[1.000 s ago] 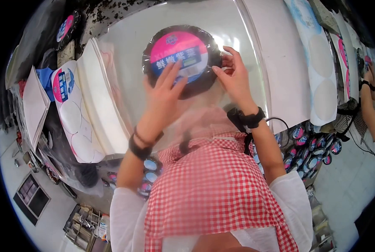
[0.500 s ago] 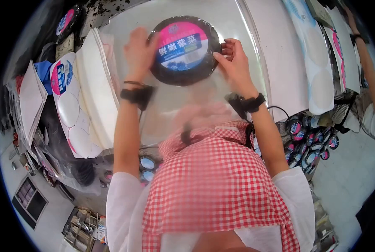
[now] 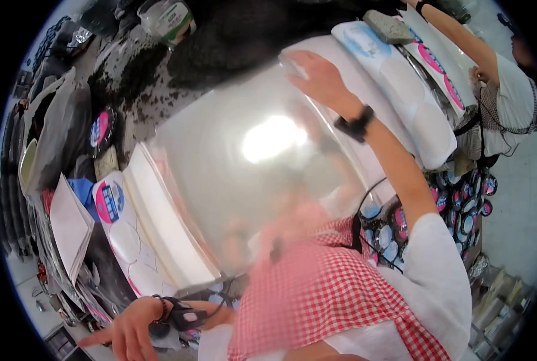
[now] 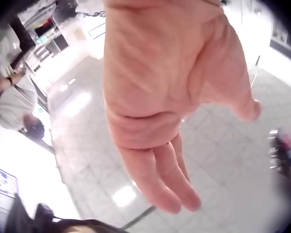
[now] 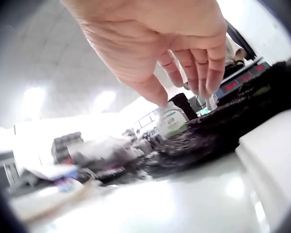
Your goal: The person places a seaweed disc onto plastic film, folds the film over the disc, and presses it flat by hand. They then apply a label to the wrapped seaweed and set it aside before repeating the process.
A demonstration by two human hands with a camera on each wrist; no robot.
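Observation:
My left hand (image 3: 130, 331) is low at the left, away from the worktop, with fingers loosely extended and holding nothing. Its bare palm fills the left wrist view, and a blurred dark package (image 4: 285, 150) with pink and blue patches shows beyond the thumb, apart from the hand. My right hand (image 3: 325, 81) reaches over the far right corner of the shiny worktop (image 3: 220, 168), beside white sheets (image 3: 329, 51). In the right wrist view its fingers bend gently above a dark heap of dried seaweed (image 5: 203, 141), with nothing held.
Stacked white sheets (image 3: 166, 222) and round-label sheets (image 3: 121, 234) line the left side. A wrapped black disc (image 3: 103, 132) stands at the far left. A clear tub (image 3: 169, 24) sits at the back. Many labelled packages (image 3: 461, 204) lie low right. Another person (image 3: 509, 90) works at the right.
The round black package with the pink and blue label has left the worktop and both hands. My left hand swung down left; my right hand moved toward the far corner. The head view has turned.

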